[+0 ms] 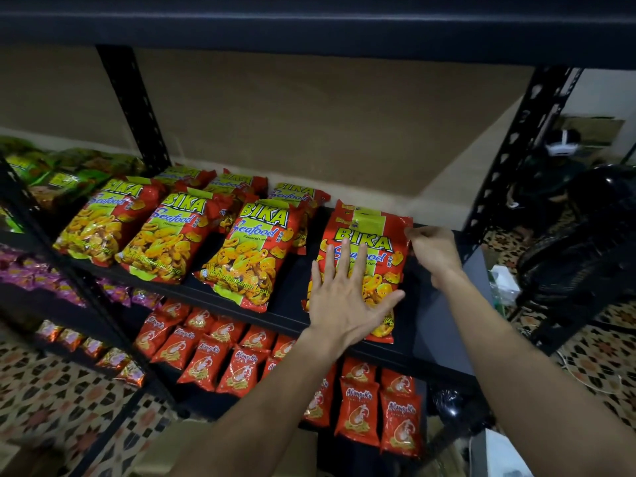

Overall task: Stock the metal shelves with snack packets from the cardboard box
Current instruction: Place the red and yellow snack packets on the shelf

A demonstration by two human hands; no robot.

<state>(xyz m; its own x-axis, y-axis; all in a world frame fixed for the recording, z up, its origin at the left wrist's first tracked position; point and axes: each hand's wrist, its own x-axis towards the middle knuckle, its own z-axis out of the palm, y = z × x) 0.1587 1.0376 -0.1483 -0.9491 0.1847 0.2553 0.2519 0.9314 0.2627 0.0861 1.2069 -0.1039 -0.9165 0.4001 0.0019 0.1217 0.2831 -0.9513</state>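
Note:
A red and green BIKA Seafood packet (370,235) lies flat at the right end of the black metal shelf (292,304). My left hand (344,297) presses on its lower half with straight, spread fingers. My right hand (430,251) pinches the packet's upper right corner. Several more BIKA Seafood packets (247,249) lie in rows to the left on the same shelf. A corner of the cardboard box (192,438) shows at the bottom, under my left forearm.
Small red Alongka packets (206,356) fill the shelf below. Green packets (51,177) and purple packets (27,270) fill the neighbouring rack on the left. A black upright (509,160) bounds the shelf on the right, with a dark fan (585,242) beyond it. Patterned tiles cover the floor.

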